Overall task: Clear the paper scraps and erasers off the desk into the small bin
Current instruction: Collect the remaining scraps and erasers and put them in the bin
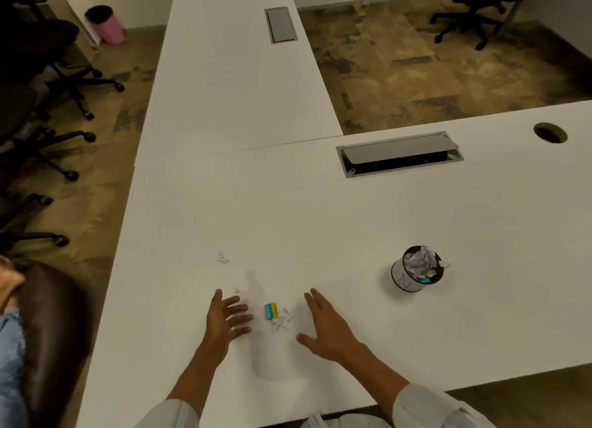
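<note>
Both hands lie low over the white bench (352, 235) with fingers spread and straight, holding nothing. The left hand (226, 318) has its fingers (238, 310) fanned toward the right; the right hand (323, 323) has its fingers (312, 299) stretched forward and its thumb out to the left. Between the two sets of fingers sits a small blue-and-yellow rectangular eraser (271, 311), just beside the left fingertips, and touching its right side is a little heap of torn white paper scraps (283, 320). A tiny white scrap (236, 289) lies just beyond the left fingers, and another small crumpled white scrap (222, 258) lies further beyond them. The small white cylindrical bin with a black rim (407, 275) stands upright well to the right of the right fingers, already stuffed with crumpled paper.
</note>
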`<action>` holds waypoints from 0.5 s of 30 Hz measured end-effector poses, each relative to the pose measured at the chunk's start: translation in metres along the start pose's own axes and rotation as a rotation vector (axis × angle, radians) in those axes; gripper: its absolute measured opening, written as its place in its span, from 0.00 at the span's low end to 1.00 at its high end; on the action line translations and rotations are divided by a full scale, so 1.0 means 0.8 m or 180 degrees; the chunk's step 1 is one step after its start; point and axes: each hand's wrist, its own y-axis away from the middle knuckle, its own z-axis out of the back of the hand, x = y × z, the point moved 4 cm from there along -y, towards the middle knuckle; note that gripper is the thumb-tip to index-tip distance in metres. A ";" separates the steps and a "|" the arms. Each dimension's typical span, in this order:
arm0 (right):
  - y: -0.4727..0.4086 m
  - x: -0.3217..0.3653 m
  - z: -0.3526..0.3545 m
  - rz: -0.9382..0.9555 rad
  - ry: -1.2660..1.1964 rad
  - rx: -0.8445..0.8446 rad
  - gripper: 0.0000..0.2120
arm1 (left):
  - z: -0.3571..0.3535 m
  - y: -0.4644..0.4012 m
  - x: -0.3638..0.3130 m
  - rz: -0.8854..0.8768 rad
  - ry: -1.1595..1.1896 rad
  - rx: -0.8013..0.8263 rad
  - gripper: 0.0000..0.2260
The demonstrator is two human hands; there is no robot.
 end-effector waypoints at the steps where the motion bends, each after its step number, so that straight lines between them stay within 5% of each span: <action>1: -0.009 0.010 -0.014 0.0057 0.0138 0.0128 0.46 | 0.008 -0.001 -0.008 -0.0131 -0.0124 -0.0109 0.23; 6: -0.052 0.069 -0.049 0.0359 0.0596 0.0217 0.45 | 0.046 -0.024 -0.050 -0.1047 -0.1884 -0.0577 0.17; 12: -0.083 0.094 -0.057 0.0873 0.1408 0.0231 0.35 | 0.043 -0.059 -0.107 -0.1721 -0.3974 -0.0168 0.43; 15: -0.076 0.088 -0.063 0.1059 0.1696 0.0225 0.29 | 0.032 -0.080 -0.121 -0.1824 -0.4403 0.0105 0.50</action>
